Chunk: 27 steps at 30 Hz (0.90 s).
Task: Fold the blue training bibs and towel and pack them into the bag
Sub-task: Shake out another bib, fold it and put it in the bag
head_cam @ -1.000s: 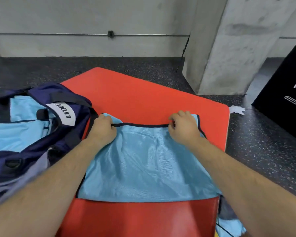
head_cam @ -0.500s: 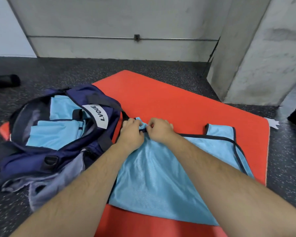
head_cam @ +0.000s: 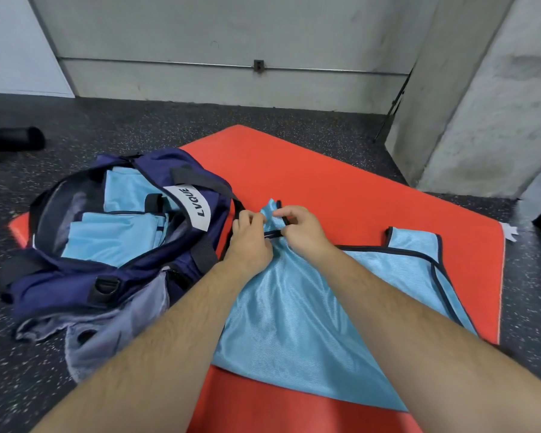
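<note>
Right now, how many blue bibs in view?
3: one bib spread on the red mat, pinched by left hand and right hand; two folded in the open bag, near one and far one. More may lie hidden beneath.

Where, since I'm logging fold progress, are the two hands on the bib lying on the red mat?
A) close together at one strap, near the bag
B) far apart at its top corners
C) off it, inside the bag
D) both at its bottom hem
A: the left hand and right hand pinch the bib side by side at its dark-trimmed strap, next to the bag.
</note>
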{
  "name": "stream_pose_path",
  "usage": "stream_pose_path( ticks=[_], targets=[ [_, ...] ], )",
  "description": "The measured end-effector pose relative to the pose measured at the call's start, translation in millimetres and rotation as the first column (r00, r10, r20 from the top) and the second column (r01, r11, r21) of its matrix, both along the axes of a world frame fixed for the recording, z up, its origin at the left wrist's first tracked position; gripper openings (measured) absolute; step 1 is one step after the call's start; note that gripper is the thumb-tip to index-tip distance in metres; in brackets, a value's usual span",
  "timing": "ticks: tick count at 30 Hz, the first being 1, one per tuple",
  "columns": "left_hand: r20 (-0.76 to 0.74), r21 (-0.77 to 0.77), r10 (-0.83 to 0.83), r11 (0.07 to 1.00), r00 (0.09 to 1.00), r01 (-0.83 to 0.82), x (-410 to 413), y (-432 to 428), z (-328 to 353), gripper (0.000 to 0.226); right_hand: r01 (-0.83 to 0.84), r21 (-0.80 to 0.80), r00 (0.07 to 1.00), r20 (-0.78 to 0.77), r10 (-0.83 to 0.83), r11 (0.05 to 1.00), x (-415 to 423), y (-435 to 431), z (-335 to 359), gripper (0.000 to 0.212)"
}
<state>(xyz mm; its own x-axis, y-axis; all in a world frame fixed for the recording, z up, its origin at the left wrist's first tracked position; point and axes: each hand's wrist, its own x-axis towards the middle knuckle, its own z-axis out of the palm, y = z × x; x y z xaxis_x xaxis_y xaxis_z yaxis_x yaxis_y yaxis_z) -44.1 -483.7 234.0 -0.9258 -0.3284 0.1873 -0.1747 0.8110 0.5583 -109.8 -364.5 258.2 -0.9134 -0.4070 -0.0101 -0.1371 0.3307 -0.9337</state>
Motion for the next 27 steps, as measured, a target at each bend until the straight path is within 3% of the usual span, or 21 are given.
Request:
stream_pose_path(
  ticks=[3,5,8,10,14,16,21,27],
  targets=[
    [-0.001,-0.059,-0.008,0.998,1.0,0.008,2,2,2,0.04,0.01,0.029,0.992,-0.125,-0.006,1.0,0,6,-2,0.056],
    [0.008,-0.145,-0.019,0.989,1.0,0.02,2,4,4,0.042,-0.002,0.23,0.973,-0.226,0.056,0.973,0,9,-3,0.059],
    [0.077,-0.165,-0.06,0.984,0.995,0.072,1,7,9,0.04,-0.012,0.542,0.948,-0.261,0.181,0.84,2,13,-5,0.05],
    [0.122,-0.153,-0.089,0.982,0.989,0.107,-1,6,10,0.035,0.042,0.636,0.924,-0.317,0.212,0.77,1,13,-8,0.039],
    [0.285,-0.182,-0.122,0.967,0.951,0.179,-1,1,6,0.05,0.131,0.706,0.884,-0.401,0.24,0.696,-4,15,-15,0.038],
    [0.314,-0.221,-0.109,0.958,0.943,0.184,-1,0,4,0.052,0.161,0.689,0.865,-0.443,0.234,0.707,-3,17,-15,0.039],
    [0.127,-0.293,-0.131,0.942,0.983,0.164,-4,2,4,0.037,0.124,0.66,0.858,-0.447,0.254,0.741,-7,40,-8,0.032],
    [0.14,-0.284,-0.066,0.953,0.988,0.104,-6,12,13,0.015,0.056,0.707,0.849,-0.405,0.338,0.705,-8,75,-8,0.046]
  ],
)
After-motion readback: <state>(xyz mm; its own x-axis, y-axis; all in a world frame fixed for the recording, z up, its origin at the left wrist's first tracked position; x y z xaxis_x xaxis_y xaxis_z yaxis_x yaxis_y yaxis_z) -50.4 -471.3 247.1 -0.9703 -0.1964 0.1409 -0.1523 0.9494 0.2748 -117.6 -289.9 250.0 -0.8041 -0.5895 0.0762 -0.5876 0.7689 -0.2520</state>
